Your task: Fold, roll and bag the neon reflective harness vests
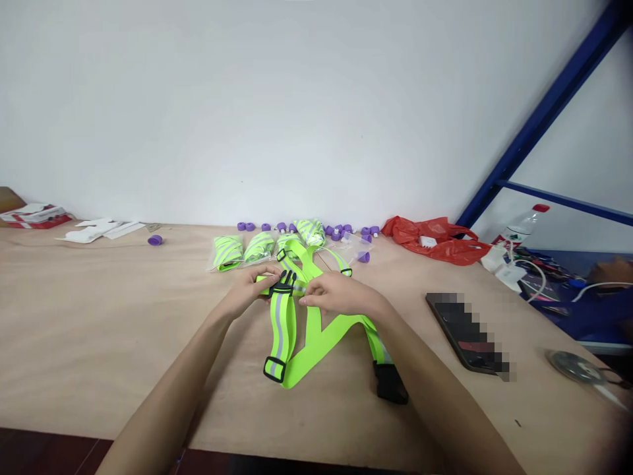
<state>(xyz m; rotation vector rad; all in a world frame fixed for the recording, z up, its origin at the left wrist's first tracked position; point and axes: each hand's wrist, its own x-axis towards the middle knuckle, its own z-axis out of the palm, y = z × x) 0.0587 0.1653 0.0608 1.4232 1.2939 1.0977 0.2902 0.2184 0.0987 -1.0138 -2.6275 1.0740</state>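
Note:
A neon-green reflective strap harness (316, 340) lies spread on the wooden table, with black slide adjusters on its straps. My left hand (251, 290) pinches a green strap end beside a black pronged buckle (284, 282), whose prongs point away from me. Just right of that buckle is my right hand (333, 292), fingers curled over the harness; whether it grips a strap is hidden. A black buckle half (390, 382) hangs from the strap at the lower right, partly beside my right forearm.
Bagged green straps (228, 251) and purple caps (337, 233) line the back. A red plastic bag (438, 239), a phone (462, 333), a bottle (521, 227) and a round clear object (573, 367) are at right. Papers (93, 229) lie back left.

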